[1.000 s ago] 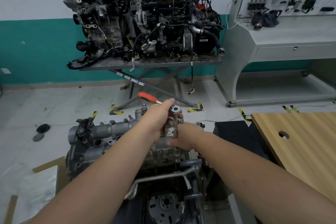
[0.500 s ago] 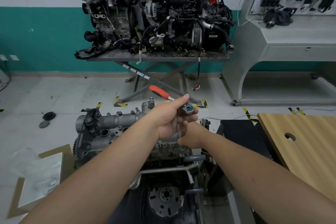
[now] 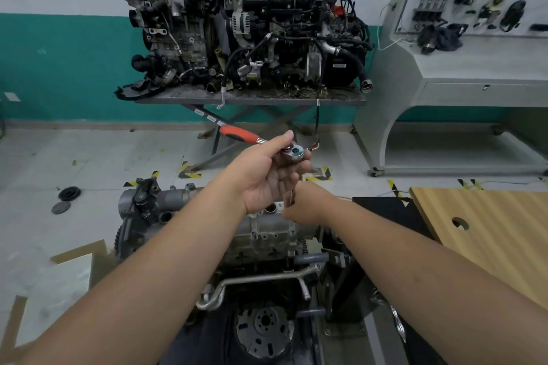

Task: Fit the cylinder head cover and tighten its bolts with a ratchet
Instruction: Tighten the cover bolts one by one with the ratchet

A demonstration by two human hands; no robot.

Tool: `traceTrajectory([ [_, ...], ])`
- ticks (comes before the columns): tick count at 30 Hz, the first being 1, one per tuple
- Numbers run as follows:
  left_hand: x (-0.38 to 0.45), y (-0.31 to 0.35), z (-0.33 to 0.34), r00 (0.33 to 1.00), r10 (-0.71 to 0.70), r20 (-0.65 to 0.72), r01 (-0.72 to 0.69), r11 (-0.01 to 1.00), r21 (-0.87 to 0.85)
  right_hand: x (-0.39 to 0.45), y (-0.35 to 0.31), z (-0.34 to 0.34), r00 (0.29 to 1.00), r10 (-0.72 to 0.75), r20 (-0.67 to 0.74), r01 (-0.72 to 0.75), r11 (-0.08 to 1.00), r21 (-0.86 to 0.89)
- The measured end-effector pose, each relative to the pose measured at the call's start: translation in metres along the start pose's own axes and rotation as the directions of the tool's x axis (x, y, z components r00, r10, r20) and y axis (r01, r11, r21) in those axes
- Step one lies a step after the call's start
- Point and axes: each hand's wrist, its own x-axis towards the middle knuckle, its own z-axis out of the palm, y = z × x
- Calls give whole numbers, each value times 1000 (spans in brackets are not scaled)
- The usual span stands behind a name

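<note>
1. Ratchet [image 3: 268, 144]: polished steel shank and a round chrome head with a dark centre, and an orange rubbery handle pointing to 10 o'clock. I see it raised above the engine, near frame centre.
2. Left hand [image 3: 264, 173]: its grip is clamped on the ratchet just behind the head, thumb over the shank, fingers curled beneath.
3. Right hand [image 3: 305, 206]: at 5 o'clock from the left hand, knuckles toward me. Its grip appears pinched on a thin steel extension bar [image 3: 292, 197] hanging down from the ratchet head; the fingertips are hidden from me.
4. Cylinder head cover [image 3: 178, 197]: dull grey cast aluminium, ribbed and bossed, lying along the top of the engine [image 3: 267, 238] at 7 o'clock from the hands. My forearms hide its right part; I cannot make out its bolts.
5. Bent metal pipe [image 3: 267, 277] and a perforated steel flywheel [image 3: 264, 332] lie on the engine's near face, at 6 o'clock.
6. Wooden surface [image 3: 489, 234]: pale, striped grain, one round hole, at 3 o'clock.
7. Two grimy engines [image 3: 237, 24] stand on a grey metal surface [image 3: 252, 101] with crossed legs at 12 o'clock.
8. Grey display console [image 3: 462, 62] with mounted parts stands at 2 o'clock.
9. Two round black discs [image 3: 66, 198] lie on the pale floor at 9 o'clock.
</note>
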Motion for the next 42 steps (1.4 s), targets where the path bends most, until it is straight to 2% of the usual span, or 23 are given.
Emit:
traceTrajectory([
  [6,-22,-1,-31,989,75,131,-58,991,-124,14,-21,19,998,-55,36,54,998,20],
  [12,-34,-2,-54,989,105,102,-88,984,-154,30,-37,37,983,-129,127,134,991,-29],
  [20,-38,-3,-70,989,117,90,-95,972,-215,41,-40,49,987,-90,137,96,995,-38],
  [28,-34,-12,-73,990,120,70,-104,974,-202,39,-34,60,990,-75,122,83,995,-63],
  [35,-26,-14,-69,990,142,-4,-141,984,-109,41,-30,64,992,-70,104,78,995,-66],
  [42,-22,0,-62,998,28,-53,-28,1000,14,38,-32,59,987,-56,151,59,998,-17],
])
